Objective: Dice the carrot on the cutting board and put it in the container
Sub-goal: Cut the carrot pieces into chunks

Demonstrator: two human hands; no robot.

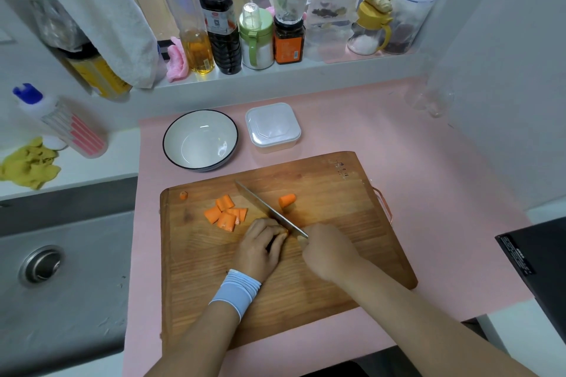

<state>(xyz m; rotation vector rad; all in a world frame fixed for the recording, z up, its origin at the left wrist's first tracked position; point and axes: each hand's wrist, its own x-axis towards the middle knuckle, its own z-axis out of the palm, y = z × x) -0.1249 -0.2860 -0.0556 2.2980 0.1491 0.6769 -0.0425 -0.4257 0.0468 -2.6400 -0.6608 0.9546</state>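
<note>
The left hand point(260, 246) hides nearly all of the carrot piece point(285, 233) beneath it.

A pink desk point(352, 119) stood under a window sill point(275, 70) with bottles point(219, 30); a grey sink point(61, 269) was beside it.

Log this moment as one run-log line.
phase: dicing | right hand: holds knife | left hand: pins carrot piece | cut carrot pieces: on board | container: lidded
</note>
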